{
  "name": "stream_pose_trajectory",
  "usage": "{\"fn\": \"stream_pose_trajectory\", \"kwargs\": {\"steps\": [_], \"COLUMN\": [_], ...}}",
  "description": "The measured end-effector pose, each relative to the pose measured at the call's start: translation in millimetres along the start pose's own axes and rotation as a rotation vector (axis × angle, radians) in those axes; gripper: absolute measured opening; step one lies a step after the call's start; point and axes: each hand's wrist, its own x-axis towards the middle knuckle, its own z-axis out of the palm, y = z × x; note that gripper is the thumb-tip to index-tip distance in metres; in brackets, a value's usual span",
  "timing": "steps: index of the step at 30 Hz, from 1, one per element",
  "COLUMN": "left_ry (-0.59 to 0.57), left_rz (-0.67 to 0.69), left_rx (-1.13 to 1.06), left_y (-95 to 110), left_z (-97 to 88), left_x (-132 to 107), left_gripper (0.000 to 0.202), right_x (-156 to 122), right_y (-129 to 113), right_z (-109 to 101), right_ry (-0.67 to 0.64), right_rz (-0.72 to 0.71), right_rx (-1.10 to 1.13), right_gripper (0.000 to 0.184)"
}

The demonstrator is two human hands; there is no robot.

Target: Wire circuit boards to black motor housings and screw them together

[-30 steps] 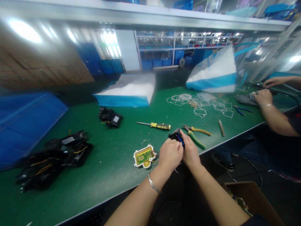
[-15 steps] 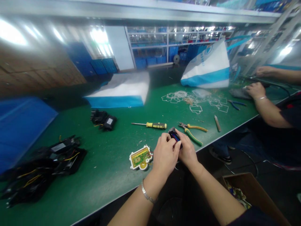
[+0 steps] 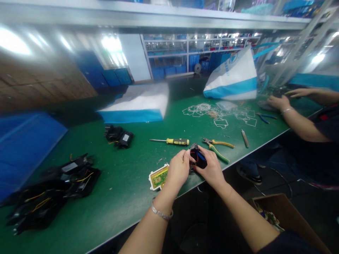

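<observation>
Both of my hands meet over the near edge of the green table point(image 3: 127, 197). My right hand point(image 3: 210, 169) cradles a small black part point(image 3: 197, 157) with red and blue wires, fingers curled around it. My left hand point(image 3: 178, 169) pinches at the part's left side, where the wires run. A yellow-rimmed green circuit board point(image 3: 158, 177) lies on the table just left of my left hand, partly hidden by it.
A yellow-handled screwdriver point(image 3: 174, 141) and yellow-green pliers point(image 3: 217, 147) lie just beyond my hands. Black housings point(image 3: 119, 135) sit farther left, with a wired pile point(image 3: 50, 190) near left. White-blue bags point(image 3: 233, 77) stand behind. Another person's hands point(image 3: 278, 102) work at right. A cardboard box point(image 3: 286, 215) sits below.
My hands have drawn slightly apart, so the black part and its wires show more between them. My left hand has slid left over the circuit board's edge.
</observation>
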Motion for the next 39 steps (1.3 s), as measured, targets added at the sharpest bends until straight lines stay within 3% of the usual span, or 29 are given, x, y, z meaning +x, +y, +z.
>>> {"fn": "stream_pose_trajectory", "kwargs": {"steps": [5,8,10,12,16,20,25,29,32,34,39], "left_ry": [-0.033,-0.054,-0.063,-0.064,-0.102,-0.160,-0.209,-0.123,0.101,0.199,0.019], "left_rz": [-0.005,-0.012,-0.015,-0.010,0.022,0.163,0.266,0.194,0.041,0.015,0.127], "left_rx": [-0.057,-0.045,-0.017,0.036,0.260,0.547,0.645,0.549,0.398,0.208,-0.192], "left_y": [2,2,2,3,11,19,21,21,15,6,-20], "left_z": [2.3,1.7,0.7,-0.5,-3.1,-4.5,-7.6,-27.2,-46.4,-53.7,-51.3], "left_x": [-2,-4,-4,-5,-11,-24,-35,-31,-21,-13,-1], "left_gripper": [0.042,0.043,0.044,0.044,0.042,0.037,0.032,0.029,0.032,0.033,0.058], "right_x": [1,-1,-3,-3,1,5,8,11,17,22,35], "right_y": [-19,-41,-54,-61,-55,-39,-31,-33,-41,-49,-65], "right_z": [-16,-36,-47,-52,-41,-23,-7,1,0,-1,7], "right_ry": [0.014,0.080,0.088,0.001,-0.213,-0.219,-0.209,-0.063,-0.101,-0.130,-0.216], "right_rz": [0.019,-0.007,0.065,0.187,0.336,0.472,0.503,0.454,0.477,0.476,0.523], "right_rx": [-0.084,-0.001,0.132,0.258,0.300,0.323,0.504,0.696,0.818,0.939,1.272], "right_gripper": [0.070,0.048,0.030,0.024,0.036,0.055,0.036,0.024,0.028,0.030,0.033]}}
